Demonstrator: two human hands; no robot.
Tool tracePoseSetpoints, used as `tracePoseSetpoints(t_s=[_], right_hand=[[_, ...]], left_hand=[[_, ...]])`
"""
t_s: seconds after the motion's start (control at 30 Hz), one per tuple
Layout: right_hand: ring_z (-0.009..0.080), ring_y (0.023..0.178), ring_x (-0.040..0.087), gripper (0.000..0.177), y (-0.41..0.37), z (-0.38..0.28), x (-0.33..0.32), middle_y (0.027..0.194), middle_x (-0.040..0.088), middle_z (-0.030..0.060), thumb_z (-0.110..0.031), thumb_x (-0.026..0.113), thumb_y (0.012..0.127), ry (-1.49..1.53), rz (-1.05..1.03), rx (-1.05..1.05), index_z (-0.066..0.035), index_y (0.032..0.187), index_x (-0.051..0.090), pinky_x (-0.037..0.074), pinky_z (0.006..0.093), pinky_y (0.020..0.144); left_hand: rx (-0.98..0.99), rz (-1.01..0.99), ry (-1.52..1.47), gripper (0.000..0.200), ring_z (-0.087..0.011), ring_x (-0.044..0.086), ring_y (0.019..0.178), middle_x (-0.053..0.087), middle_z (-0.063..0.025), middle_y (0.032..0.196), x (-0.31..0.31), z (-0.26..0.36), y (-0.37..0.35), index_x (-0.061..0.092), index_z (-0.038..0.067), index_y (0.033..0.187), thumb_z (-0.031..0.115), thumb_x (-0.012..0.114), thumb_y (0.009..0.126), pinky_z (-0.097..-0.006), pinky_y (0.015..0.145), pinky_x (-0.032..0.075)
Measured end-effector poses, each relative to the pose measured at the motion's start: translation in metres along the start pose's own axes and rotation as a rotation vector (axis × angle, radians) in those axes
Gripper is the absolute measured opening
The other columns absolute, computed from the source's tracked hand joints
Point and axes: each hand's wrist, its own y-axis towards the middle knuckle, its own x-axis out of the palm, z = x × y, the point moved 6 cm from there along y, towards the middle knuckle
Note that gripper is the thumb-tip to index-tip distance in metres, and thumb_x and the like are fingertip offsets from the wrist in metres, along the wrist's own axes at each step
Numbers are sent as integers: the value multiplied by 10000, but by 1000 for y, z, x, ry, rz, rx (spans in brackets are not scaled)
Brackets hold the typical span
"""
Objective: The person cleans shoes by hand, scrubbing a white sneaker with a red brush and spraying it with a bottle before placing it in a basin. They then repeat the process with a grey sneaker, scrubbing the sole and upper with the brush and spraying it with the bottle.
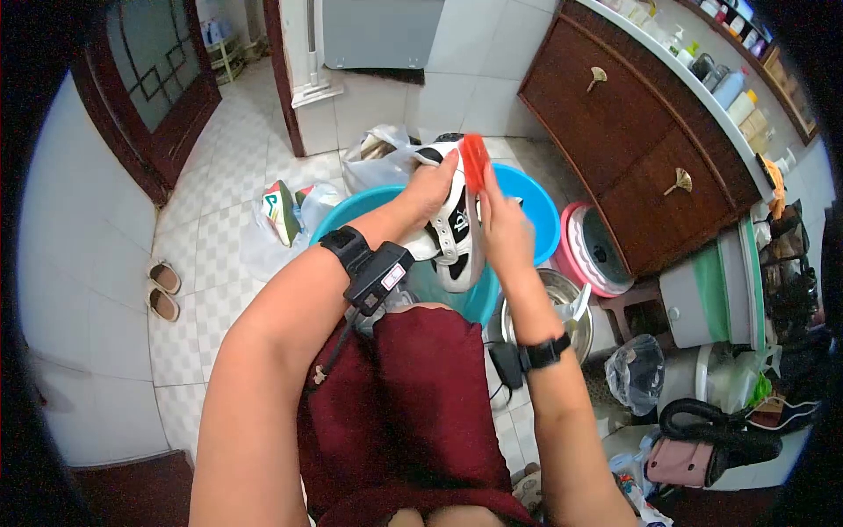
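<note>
A white and black shoe (453,230) is held up over a teal basin (351,204), its toe pointing down toward me. My left hand (430,191) grips the shoe near its heel and opening. In my right hand (509,230) is a red brush (474,162), pressed along or close beside the right edge of the shoe; its bristles cannot be made out. Dark straps with devices are on both my forearms. Part of the basin's inside is hidden by the shoe and my arms.
Right of the teal basin are a blue basin (543,211), a pink basin (569,256) and a metal bowl (582,338). Plastic bags (376,169) and a green and white shoe (281,215) lie beyond and left. A brown cabinet (632,114) borders the right; slippers (164,292) sit left.
</note>
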Motion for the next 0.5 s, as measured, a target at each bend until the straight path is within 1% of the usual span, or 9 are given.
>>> tracePoseSetpoints(t_s=[0.03, 0.1, 0.13, 0.23, 0.27, 0.3, 0.37, 0.47, 0.5], right_hand=[[382, 609, 580, 467, 19, -3, -1, 704, 560, 190, -308, 450, 936, -17, -33, 18, -236, 1390, 369, 467, 480, 555], [392, 659, 585, 446, 49, -9, -2, 731, 581, 213, -290, 434, 945, -49, -92, 45, -220, 1382, 383, 458, 481, 583], [392, 669, 589, 447, 51, -11, -1, 734, 589, 217, -293, 436, 944, -56, -81, 35, -215, 1381, 385, 459, 477, 576], [399, 666, 590, 462, 11, -5, -5, 715, 586, 224, -286, 447, 938, -35, -82, 51, -208, 1387, 374, 454, 479, 575], [401, 648, 585, 476, -7, -6, -1, 701, 576, 224, -290, 454, 933, 37, -129, 47, -202, 1393, 366, 446, 486, 565], [406, 625, 581, 500, -24, -5, 3, 694, 572, 226, -291, 458, 930, 58, -140, 38, -203, 1407, 337, 438, 495, 551], [405, 618, 577, 504, -17, 1, 8, 704, 580, 218, -290, 455, 932, 98, -123, 21, -206, 1411, 323, 438, 497, 543], [397, 631, 587, 498, 35, -18, -11, 705, 591, 209, -278, 453, 935, -69, -47, 1, -206, 1410, 321, 444, 486, 540], [392, 636, 591, 493, 45, -18, -10, 707, 594, 206, -275, 452, 937, -93, -51, -7, -207, 1408, 325, 446, 482, 538]], left_hand=[[44, 0, -4, 485, -114, 560, 749, 634, -29, 892, 2, -7, 7, 603, 10, 1040, 458, 449, 940, -264, 692, 462], [107, 23, -17, 470, -114, 564, 767, 633, -34, 908, 7, -4, 10, 597, 10, 1054, 440, 441, 947, -261, 706, 458], [126, 41, 16, 470, -121, 567, 759, 634, -35, 903, 2, -2, 13, 596, 7, 1058, 437, 444, 947, -263, 700, 461], [98, 93, -35, 492, -134, 567, 822, 634, -76, 913, -4, 9, 9, 606, -24, 1033, 426, 428, 949, -291, 746, 459], [168, 135, 36, 509, -145, 573, 829, 637, -84, 917, -12, 12, 10, 603, -28, 1039, 437, 418, 949, -299, 755, 460], [154, 158, 43, 531, -164, 580, 853, 640, -96, 935, -15, 15, 6, 594, -43, 1053, 445, 411, 950, -309, 774, 457], [46, 74, -11, 510, -189, 585, 880, 641, -107, 962, -9, 15, -1, 589, -34, 1078, 430, 421, 948, -320, 801, 452], [250, 103, 332, 522, -156, 587, 807, 646, -89, 922, 1, 32, -13, 589, -22, 1068, 462, 442, 939, -304, 729, 469], [309, 114, 374, 494, -174, 587, 853, 646, -98, 941, 2, 30, -7, 581, -9, 1080, 441, 422, 950, -323, 764, 461]])
